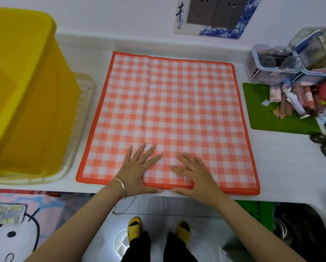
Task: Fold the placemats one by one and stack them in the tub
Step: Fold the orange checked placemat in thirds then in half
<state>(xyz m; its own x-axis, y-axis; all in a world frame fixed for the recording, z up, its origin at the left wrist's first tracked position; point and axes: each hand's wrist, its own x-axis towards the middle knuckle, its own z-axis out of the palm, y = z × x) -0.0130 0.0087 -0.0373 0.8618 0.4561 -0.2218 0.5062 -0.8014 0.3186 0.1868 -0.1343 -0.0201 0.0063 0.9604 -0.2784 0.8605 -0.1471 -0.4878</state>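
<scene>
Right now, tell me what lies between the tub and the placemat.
Head view: the rim of a cream tray under the tub, then a narrow bare strip of counter up to the placemat.

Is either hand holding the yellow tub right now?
No: the left hand and right hand both lie flat on the checked placemat, apart from the tub.

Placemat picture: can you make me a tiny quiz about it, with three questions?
1. True or false: the left hand and right hand rest with straight fingers on the checked placemat.
2. Where does the yellow tub stand? A: left of the placemat. B: right of it. C: on top of it.
3. Which wrist wears the bracelet?
Key: 1 true; 2 A; 3 the left.
</scene>
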